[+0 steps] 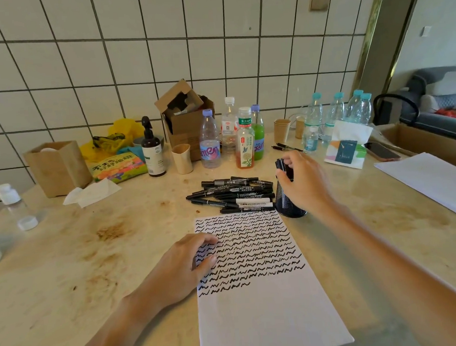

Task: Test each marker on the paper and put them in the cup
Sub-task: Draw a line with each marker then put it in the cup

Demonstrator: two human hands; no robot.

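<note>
Near the tabletop's middle, the right hand (301,181) lowers a marker (281,166) it grasps into the cup (286,199); the left hand (186,265) rests relaxed on the scribbled paper (259,292). Many markers (234,195) seem left to test.

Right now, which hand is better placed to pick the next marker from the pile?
Probably the right hand: it is at the cup, just beside the pile of markers, though it first has to let go of the marker it holds. The left hand rests on the paper, steadying it.
</note>
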